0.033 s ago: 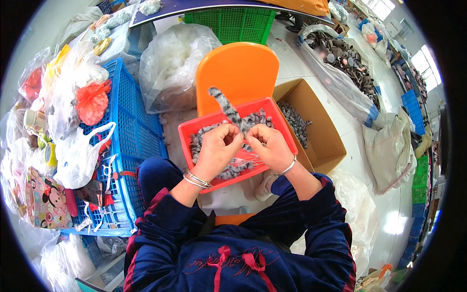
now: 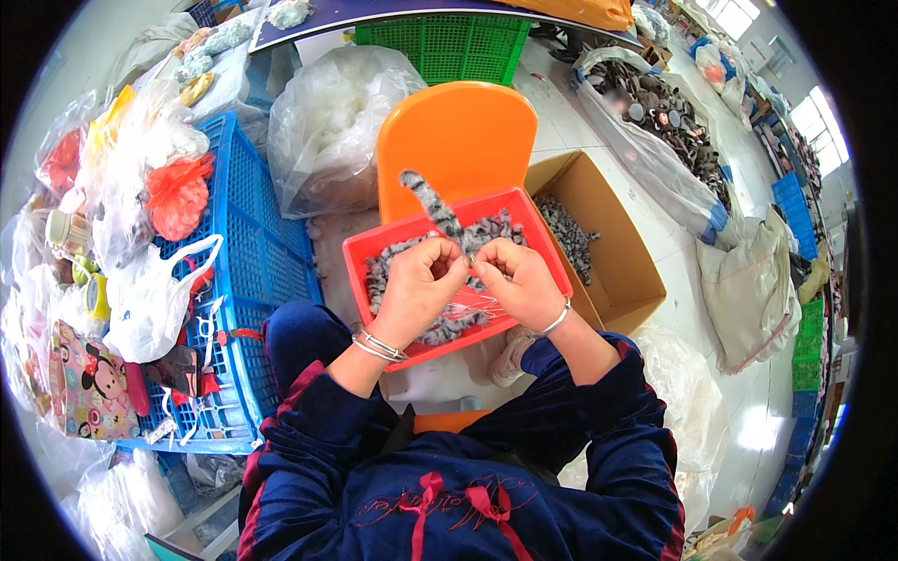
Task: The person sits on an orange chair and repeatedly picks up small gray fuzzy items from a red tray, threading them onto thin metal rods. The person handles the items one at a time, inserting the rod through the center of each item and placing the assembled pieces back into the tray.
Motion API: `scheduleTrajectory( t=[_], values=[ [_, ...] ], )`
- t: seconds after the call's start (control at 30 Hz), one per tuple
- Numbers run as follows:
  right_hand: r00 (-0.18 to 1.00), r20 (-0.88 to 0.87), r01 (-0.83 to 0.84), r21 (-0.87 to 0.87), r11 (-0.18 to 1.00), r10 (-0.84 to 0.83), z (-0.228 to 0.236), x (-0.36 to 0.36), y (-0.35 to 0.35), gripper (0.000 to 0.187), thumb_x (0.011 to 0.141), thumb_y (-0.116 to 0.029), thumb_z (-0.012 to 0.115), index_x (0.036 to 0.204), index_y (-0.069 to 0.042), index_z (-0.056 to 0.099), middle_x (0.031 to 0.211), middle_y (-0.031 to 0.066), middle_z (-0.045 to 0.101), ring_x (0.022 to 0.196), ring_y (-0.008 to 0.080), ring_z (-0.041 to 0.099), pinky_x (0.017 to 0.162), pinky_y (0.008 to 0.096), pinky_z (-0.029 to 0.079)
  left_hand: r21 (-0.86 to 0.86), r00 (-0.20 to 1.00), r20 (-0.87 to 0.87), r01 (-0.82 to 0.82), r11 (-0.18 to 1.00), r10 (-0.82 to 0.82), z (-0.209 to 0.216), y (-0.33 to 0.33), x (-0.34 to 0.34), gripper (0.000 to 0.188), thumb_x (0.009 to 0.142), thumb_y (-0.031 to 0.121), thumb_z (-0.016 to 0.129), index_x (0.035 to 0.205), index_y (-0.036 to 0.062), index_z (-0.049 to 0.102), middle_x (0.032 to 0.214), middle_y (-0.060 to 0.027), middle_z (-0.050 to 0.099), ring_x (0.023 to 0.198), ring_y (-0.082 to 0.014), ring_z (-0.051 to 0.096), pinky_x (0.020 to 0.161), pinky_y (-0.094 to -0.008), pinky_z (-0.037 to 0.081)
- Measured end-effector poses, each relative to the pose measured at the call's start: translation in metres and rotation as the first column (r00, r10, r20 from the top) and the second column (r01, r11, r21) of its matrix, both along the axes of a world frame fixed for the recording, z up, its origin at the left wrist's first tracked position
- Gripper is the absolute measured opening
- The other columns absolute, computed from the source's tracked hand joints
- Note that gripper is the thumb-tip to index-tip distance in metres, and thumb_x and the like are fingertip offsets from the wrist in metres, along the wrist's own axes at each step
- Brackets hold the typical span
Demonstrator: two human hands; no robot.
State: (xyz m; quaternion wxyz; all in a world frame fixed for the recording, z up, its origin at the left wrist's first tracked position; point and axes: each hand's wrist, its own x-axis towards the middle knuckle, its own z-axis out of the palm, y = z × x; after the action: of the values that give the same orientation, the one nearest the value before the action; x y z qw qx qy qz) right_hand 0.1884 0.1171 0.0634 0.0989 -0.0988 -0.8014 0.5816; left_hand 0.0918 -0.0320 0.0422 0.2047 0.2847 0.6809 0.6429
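Observation:
A grey-and-black striped plush tail stands up at a slant over a red plastic tray. Both my hands meet at its lower end, thumbs and fingertips pinched together. My left hand grips it from one side, and my right hand from the other. What lies right between the fingertips is too small to make out. Similar striped furry pieces fill much of the tray. Thin pale strands lie among them below my hands.
An orange chair has its backrest behind the tray. To the right is a cardboard box with more striped pieces. A blue crate loaded with bags stands left. Behind are a clear bag of white stuffing and a green crate.

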Motion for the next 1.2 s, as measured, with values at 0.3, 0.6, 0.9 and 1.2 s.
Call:
scheduleTrajectory(
  t=[0.3,0.6,0.9,1.2],
  values=[
    [0.995,-0.083,0.093,0.531,0.843,-0.057,-0.003,-0.001,-0.008,0.005,0.087,-0.004,0.059,0.085,0.000,0.056,0.078,0.0180,0.063,0.067,0.0315,0.063,0.060,0.0377,0.048,-0.101,0.998,-0.014,0.056,0.993,-0.058,0.005,0.001,0.001,0.011,0.084,0.007,0.065,0.082,-0.0019,0.060,0.068,-0.0035,0.060,0.061,-0.0064,0.054,0.056,-0.0249,0.046],
    [0.999,-0.032,0.021,0.040,0.999,-0.020,-0.010,-0.002,0.005,0.008,0.091,-0.008,0.060,0.093,0.000,0.059,0.070,0.0066,0.057,0.063,0.0121,0.051,0.057,0.0295,0.044,-0.027,0.989,0.118,0.098,0.995,-0.094,-0.005,0.000,-0.003,0.021,0.088,0.018,0.069,0.080,0.0008,0.062,0.070,0.0009,0.060,0.061,-0.0049,0.051,0.054,-0.0234,0.041],
    [0.995,0.053,-0.082,-0.063,0.995,0.086,-0.010,-0.001,0.008,0.007,0.096,-0.006,0.053,0.092,-0.001,0.055,0.073,-0.0002,0.057,0.063,0.0052,0.053,0.058,0.0215,0.045,0.160,0.881,0.452,0.071,0.985,-0.137,-0.003,0.002,-0.006,0.014,0.093,0.016,0.065,0.096,0.0026,0.067,0.070,0.0025,0.058,0.060,-0.0055,0.049,0.056,-0.0212,0.038],
    [0.999,0.026,-0.023,-0.396,0.918,0.036,-0.009,-0.005,0.006,0.012,0.096,-0.009,0.056,0.101,0.001,0.061,0.077,0.0003,0.060,0.063,0.0059,0.053,0.058,0.0215,0.046,0.169,0.941,0.320,0.059,0.984,-0.111,-0.005,0.008,-0.002,0.010,0.091,0.013,0.065,0.093,0.0028,0.068,0.068,0.0036,0.057,0.058,-0.0045,0.048,0.054,-0.0215,0.037]
  ],
)
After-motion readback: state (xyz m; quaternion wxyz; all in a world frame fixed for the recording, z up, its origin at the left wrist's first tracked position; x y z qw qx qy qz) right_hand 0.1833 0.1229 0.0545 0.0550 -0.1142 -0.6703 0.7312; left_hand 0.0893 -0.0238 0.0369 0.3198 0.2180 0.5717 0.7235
